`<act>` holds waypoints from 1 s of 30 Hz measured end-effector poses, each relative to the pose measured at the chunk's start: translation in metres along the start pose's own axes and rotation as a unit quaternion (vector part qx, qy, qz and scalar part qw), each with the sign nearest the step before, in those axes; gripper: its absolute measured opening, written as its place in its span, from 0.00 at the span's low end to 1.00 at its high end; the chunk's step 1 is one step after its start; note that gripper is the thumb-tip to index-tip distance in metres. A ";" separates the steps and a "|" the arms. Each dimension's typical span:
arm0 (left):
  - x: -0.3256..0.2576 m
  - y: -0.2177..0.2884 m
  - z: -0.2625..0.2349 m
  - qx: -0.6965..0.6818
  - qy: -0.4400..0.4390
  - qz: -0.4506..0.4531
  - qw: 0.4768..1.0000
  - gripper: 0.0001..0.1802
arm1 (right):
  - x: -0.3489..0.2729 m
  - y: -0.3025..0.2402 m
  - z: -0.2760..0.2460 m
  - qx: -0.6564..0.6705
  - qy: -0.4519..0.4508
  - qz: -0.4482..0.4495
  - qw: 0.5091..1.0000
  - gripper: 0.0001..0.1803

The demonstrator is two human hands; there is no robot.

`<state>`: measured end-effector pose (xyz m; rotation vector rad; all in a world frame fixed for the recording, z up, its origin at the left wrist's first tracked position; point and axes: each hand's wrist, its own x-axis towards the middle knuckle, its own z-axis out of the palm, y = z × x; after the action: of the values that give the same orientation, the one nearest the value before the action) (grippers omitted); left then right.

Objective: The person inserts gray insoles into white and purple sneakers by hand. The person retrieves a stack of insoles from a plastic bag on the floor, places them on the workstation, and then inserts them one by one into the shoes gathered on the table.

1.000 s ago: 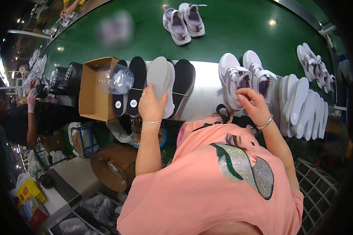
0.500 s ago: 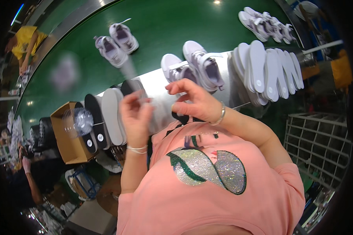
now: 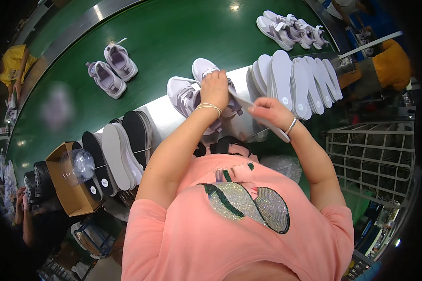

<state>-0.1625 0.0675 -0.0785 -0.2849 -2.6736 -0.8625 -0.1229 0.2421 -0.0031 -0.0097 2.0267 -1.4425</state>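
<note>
A pair of pale lilac and white sneakers stands in front of me at the metal ledge, a left sneaker (image 3: 182,96) and a right sneaker (image 3: 203,67). My left hand (image 3: 215,90) reaches across the pair, its fingers closed on the upper of the right sneaker and covering its tongue and laces. Between thumb and fingers, my right hand (image 3: 272,112) pinches a thin grey insole (image 3: 278,132). That insole slants from the sneaker's opening, beside my left fingertips, down toward my body. Whether its far tip is inside the shoe is hard to tell.
White insoles (image 3: 282,75) lie in stacks at the right, black and grey bundles (image 3: 115,152) at the left by a cardboard box (image 3: 66,192). Other sneakers (image 3: 111,70) rest on the green belt (image 3: 168,33). A wire rack (image 3: 370,164) stands at right. Other people are around.
Both hands were empty above the ledge. Now my left hand has gone onto the right sneaker, and my right hand has an insole. The whole view has shifted somewhat.
</note>
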 end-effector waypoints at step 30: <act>0.003 -0.017 0.000 -0.220 -0.175 -0.176 0.943 0.10 | 0.069 0.021 0.047 -0.658 -0.020 -0.130 0.741 0.09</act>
<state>-0.1699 0.0540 -0.0869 -0.0573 -2.8686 -1.6699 -0.1472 0.1857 -0.0636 -0.9188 2.6192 0.1673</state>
